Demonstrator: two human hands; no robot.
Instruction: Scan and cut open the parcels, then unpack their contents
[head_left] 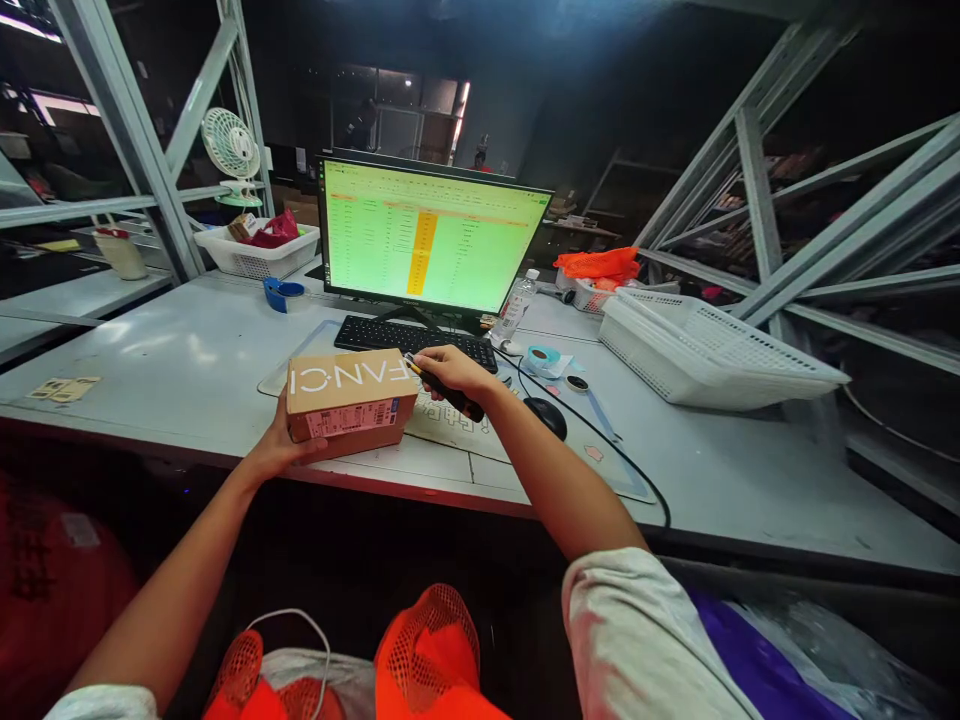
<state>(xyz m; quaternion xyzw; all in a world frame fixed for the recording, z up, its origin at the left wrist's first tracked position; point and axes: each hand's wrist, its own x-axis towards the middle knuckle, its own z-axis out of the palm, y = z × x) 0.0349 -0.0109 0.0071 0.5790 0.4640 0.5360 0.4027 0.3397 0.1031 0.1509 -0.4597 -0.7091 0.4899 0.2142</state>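
Box (350, 400), centre frame: I am bracing it with left hand (279, 452); right hand (450, 372) fingers gripping cutter (444, 388), best kept shallow along the top edge.

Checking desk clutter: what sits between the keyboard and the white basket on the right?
In the head view, a water bottle and a tape roll lie between keyboard and basket.

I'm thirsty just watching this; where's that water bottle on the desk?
In the head view, the water bottle stands right of centre on the table, by the monitor's lower right corner, just behind the keyboard's right end.
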